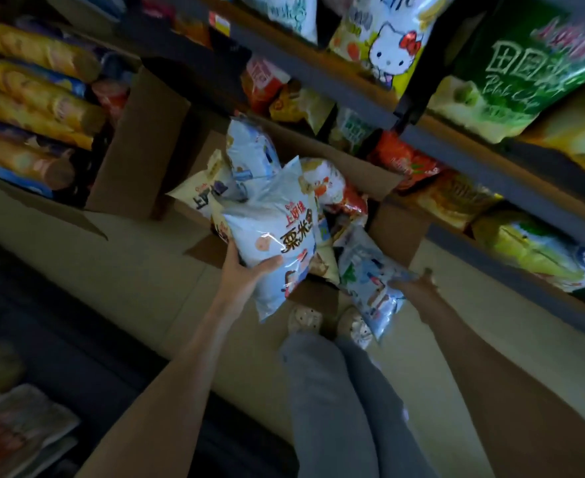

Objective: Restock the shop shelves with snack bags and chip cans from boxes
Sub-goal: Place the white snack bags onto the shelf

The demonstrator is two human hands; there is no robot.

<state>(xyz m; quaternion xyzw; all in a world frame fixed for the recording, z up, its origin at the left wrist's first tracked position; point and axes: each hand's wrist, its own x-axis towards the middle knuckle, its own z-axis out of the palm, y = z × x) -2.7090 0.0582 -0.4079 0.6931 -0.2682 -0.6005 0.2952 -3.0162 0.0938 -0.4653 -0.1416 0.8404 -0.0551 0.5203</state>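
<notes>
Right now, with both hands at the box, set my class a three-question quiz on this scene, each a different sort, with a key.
1. True or false: the left hand holds a pale blue snack bag.
2. The chip cans lie: A) stacked at far left; B) on the top shelf; C) beside the shoes.
3. Fill in: the right hand grips a second bag near an open cardboard ____.
Key: 1 true; 2 A; 3 box.

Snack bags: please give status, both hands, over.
Left hand grips pale blue snack bag at cardboard box. Right hand holds second blue bag. Nothing blocking.
</notes>
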